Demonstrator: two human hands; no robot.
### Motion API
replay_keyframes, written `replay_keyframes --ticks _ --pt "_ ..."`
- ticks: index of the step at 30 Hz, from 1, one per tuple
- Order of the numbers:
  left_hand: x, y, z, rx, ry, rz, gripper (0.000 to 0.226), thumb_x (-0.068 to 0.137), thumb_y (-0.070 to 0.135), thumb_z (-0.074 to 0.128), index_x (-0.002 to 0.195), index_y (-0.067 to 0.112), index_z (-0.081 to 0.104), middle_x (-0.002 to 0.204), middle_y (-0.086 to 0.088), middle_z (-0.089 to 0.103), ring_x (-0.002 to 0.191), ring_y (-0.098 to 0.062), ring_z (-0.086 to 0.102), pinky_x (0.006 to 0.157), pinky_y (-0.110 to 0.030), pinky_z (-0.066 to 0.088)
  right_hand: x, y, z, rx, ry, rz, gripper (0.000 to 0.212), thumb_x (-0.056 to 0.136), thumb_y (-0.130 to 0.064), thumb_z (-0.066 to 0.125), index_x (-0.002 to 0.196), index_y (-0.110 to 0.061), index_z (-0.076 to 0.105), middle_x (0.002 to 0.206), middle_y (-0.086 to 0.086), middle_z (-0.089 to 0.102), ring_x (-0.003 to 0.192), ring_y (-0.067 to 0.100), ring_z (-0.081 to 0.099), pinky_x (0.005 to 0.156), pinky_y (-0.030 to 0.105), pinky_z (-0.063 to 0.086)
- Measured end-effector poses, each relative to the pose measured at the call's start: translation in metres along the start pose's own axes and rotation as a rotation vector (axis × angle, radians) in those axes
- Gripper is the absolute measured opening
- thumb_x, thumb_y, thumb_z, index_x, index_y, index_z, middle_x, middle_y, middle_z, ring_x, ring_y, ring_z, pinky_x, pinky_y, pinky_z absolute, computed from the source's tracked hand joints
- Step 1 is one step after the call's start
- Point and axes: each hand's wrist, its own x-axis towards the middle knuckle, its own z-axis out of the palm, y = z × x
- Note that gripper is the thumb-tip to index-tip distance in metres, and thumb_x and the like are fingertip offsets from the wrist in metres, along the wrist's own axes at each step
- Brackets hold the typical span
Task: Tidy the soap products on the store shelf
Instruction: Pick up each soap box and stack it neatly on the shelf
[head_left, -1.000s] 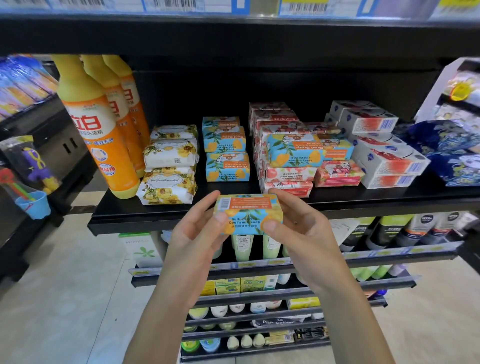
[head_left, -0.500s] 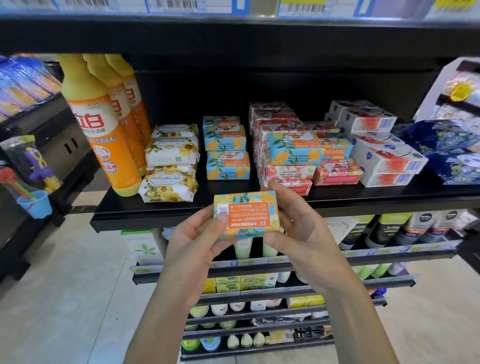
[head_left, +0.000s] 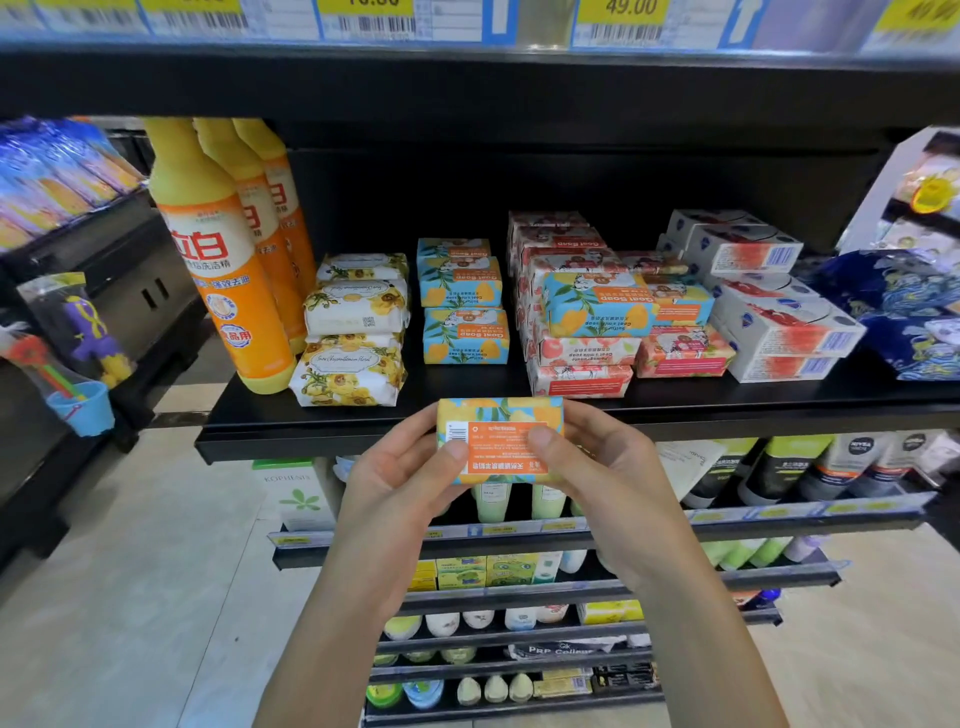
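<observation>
A blue and yellow goat soap bar (head_left: 500, 415) is held in front of the black shelf's front edge (head_left: 322, 441), orange label side facing me. My left hand (head_left: 400, 478) grips its left end and my right hand (head_left: 597, 483) grips its right end. On the shelf stand a short stack of matching blue goat soaps (head_left: 462, 301), yellow floral soaps (head_left: 353, 332) to their left, and pink pomegranate soaps (head_left: 582, 358) to the right. One more blue goat soap (head_left: 597, 309) lies on top of the pink pile.
Orange dish-liquid bottles (head_left: 223, 270) stand at the shelf's left end. White boxed soaps (head_left: 779, 322) and a dark blue floral pack (head_left: 904, 312) fill the right end. Lower shelves hold tubes and bottles (head_left: 779, 467). Toys (head_left: 78, 343) hang at the far left.
The bar has been turned in both hands so its orange back label faces me, and it has risen slightly toward the shelf edge.
</observation>
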Motion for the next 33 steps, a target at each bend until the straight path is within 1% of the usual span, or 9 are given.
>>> replay_keyframes --ticks 8,12,16,20,23,25,28,31,33 --pt "-0.0003 0.0015 -0.0009 0.010 -0.030 -0.014 0.053 0.085 0.014 0.066 0.138 0.022 0.060 0.121 -0.008 0.074 0.116 -0.023 0.070 0.101 -0.041 0.051 -0.0007 0.0038 -0.0013 0.063 -0.026 -0.071 0.047 0.078 -0.019 0.086 0.121 -0.017 0.069 0.115 0.008 0.075 0.107 0.024 0.070 0.086 0.031 0.057" --pt "0.0010 0.0020 -0.0017 0.040 -0.030 -0.034 0.052 0.085 0.031 0.066 0.135 0.019 0.063 0.124 -0.005 0.074 0.119 -0.021 0.068 0.109 -0.045 0.046 -0.0007 0.0053 -0.0041 0.017 -0.067 -0.149 0.047 0.079 -0.016 0.081 0.123 -0.017 0.067 0.116 0.007 0.075 0.112 0.025 0.068 0.090 0.033 0.057" --pt "0.0002 0.0039 -0.0014 0.024 -0.045 -0.068 0.062 0.081 0.048 0.060 0.128 0.009 0.065 0.120 -0.009 0.075 0.118 -0.021 0.069 0.106 -0.041 0.049 0.0003 0.0047 -0.0058 -0.019 -0.080 -0.215 0.050 0.077 -0.007 0.078 0.125 -0.011 0.066 0.116 0.007 0.075 0.115 0.023 0.068 0.092 0.030 0.055" --pt "0.0018 0.0031 -0.0017 -0.013 -0.032 -0.096 0.054 0.082 0.042 0.063 0.123 0.008 0.068 0.118 -0.010 0.076 0.117 -0.021 0.070 0.098 -0.033 0.057 0.0016 0.0066 -0.0063 -0.011 -0.100 -0.232 0.050 0.077 -0.004 0.077 0.124 -0.016 0.067 0.119 0.005 0.075 0.119 0.022 0.066 0.097 0.030 0.054" --pt "0.0016 0.0015 -0.0023 -0.048 -0.008 -0.098 0.048 0.082 0.035 0.066 0.121 0.008 0.070 0.118 -0.010 0.076 0.116 -0.021 0.070 0.099 -0.029 0.056 0.0007 0.0069 -0.0069 0.003 -0.147 -0.221 0.051 0.079 -0.001 0.075 0.128 -0.013 0.065 0.125 0.007 0.072 0.124 0.023 0.063 0.100 0.033 0.053" --pt "0.0014 0.0015 -0.0028 -0.042 -0.001 -0.095 0.049 0.082 0.033 0.068 0.123 0.008 0.069 0.119 -0.010 0.075 0.117 -0.021 0.070 0.101 -0.030 0.055 0.0002 0.0050 -0.0073 -0.021 -0.154 -0.192 0.052 0.081 -0.004 0.078 0.130 -0.013 0.063 0.129 0.003 0.070 0.126 0.020 0.062 0.102 0.034 0.053" --pt "0.0018 0.0019 -0.0025 -0.018 0.010 -0.087 0.060 0.078 0.032 0.072 0.133 0.010 0.063 0.120 -0.008 0.075 0.117 -0.020 0.069 0.104 -0.034 0.053 0.0010 0.0013 -0.0054 -0.056 -0.086 -0.106 0.055 0.079 -0.022 0.086 0.130 -0.022 0.066 0.130 -0.005 0.070 0.125 0.014 0.062 0.097 0.030 0.055" --pt "0.0012 0.0017 -0.0006 -0.001 0.021 -0.075 0.066 0.074 0.032 0.074 0.136 0.014 0.061 0.118 -0.005 0.076 0.116 -0.017 0.070 0.105 -0.036 0.049 0.0028 0.0015 -0.0042 -0.037 -0.019 0.014 0.062 0.069 -0.041 0.082 0.126 -0.021 0.068 0.121 0.002 0.074 0.116 0.019 0.069 0.095 0.031 0.056" --pt "0.0007 0.0011 0.0005 0.011 0.018 -0.071 0.065 0.073 0.033 0.074 0.135 0.017 0.062 0.117 -0.003 0.077 0.116 -0.015 0.070 0.105 -0.035 0.049 0.0029 0.0019 -0.0035 -0.036 -0.023 0.056 0.065 0.068 -0.045 0.080 0.125 -0.015 0.068 0.118 0.008 0.074 0.114 0.023 0.070 0.094 0.032 0.058"
